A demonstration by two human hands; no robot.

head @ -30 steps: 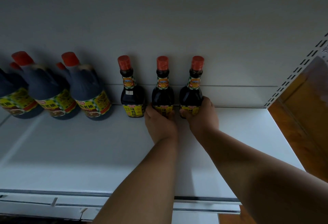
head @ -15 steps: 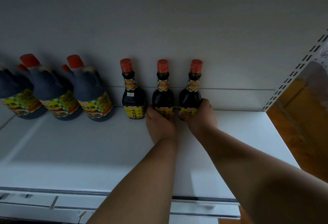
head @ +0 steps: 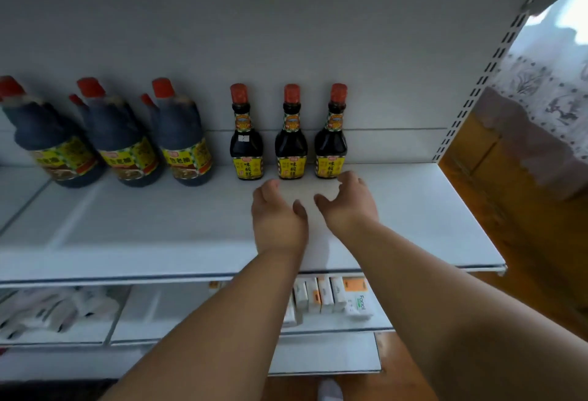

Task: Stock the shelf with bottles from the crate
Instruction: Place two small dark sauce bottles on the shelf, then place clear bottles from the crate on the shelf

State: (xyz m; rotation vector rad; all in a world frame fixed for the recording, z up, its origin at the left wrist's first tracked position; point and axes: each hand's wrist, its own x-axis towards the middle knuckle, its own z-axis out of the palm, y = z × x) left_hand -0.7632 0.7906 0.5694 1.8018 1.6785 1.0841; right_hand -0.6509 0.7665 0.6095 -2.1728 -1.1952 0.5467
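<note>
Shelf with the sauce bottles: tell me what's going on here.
A person is stocking the white shelf. Three small dark bottles stand upright in a row against the back panel, right of the bigger jugs. Both hands are empty and apart from the bottles: the left hand and right hand hover over the shelf just in front of them, fingers loosely curled. No crate is in view.
</note>
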